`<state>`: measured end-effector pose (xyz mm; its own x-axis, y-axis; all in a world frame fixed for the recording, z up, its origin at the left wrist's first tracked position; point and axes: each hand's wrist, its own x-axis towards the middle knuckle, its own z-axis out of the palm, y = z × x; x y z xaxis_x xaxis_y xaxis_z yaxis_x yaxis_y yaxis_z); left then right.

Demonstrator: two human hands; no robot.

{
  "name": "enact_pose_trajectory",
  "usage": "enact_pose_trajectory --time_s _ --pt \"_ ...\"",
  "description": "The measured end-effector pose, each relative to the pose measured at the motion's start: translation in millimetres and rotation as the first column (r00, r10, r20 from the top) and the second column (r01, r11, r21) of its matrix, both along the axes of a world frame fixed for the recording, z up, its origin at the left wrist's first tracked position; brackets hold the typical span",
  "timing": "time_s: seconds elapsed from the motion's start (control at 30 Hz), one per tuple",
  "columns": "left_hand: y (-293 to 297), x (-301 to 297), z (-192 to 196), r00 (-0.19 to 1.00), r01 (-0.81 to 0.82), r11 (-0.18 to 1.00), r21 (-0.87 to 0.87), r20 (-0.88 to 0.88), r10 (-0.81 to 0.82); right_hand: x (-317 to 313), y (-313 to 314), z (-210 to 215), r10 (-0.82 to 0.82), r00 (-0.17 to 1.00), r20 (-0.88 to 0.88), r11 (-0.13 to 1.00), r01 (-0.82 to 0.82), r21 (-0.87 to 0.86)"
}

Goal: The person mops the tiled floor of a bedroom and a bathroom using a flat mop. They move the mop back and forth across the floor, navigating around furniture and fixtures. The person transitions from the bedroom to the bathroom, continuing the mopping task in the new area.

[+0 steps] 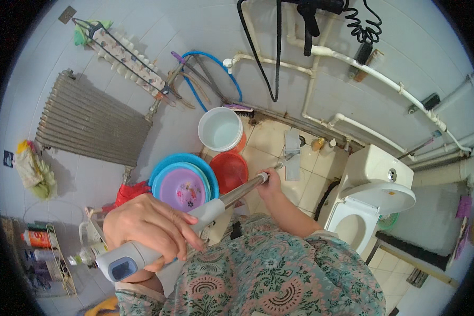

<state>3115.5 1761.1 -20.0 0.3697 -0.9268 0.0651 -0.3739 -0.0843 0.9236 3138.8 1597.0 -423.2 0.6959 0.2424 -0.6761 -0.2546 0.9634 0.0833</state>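
Your left hand (151, 225) was wrapped around the white-grey handle (142, 253) of a long cleaning tool, fingers curled shut over it. Your right hand (269, 184) gripped the metal pole (242, 190) farther along, fingers closed (fingertips hidden behind the pole). The tool ran diagonally between both hands, its far end past your right hand, near the floor tiles. Just beyond the pole: stacked blue and purple basins (183, 181), a red basin (229, 169), a white bucket (220, 129). Toilet (368, 195) sat right of your right hand.
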Motion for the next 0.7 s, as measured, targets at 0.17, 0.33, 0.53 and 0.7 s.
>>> enact_pose_trajectory --time_s 0.17,0.33,0.53,0.7 --pt "42 -10 -10 0.985 -0.171 0.975 -0.142 -0.034 0.168 3 17 -2 0.055 0.998 -0.027 0.997 -0.054 0.06" --pt "101 -36 -9 0.909 -0.395 0.708 -0.585 -0.136 0.394 10 72 57 0.166 0.985 0.055 0.983 -0.169 0.066" --pt "63 -9 -29 0.863 -0.484 0.654 -0.582 -0.193 0.467 67 96 3 0.02 0.999 0.04 0.999 -0.021 0.047" --pt "48 60 -28 0.932 -0.354 0.793 -0.496 -0.254 0.257 98 77 -15 -0.179 0.984 0.023 0.984 0.179 0.02"
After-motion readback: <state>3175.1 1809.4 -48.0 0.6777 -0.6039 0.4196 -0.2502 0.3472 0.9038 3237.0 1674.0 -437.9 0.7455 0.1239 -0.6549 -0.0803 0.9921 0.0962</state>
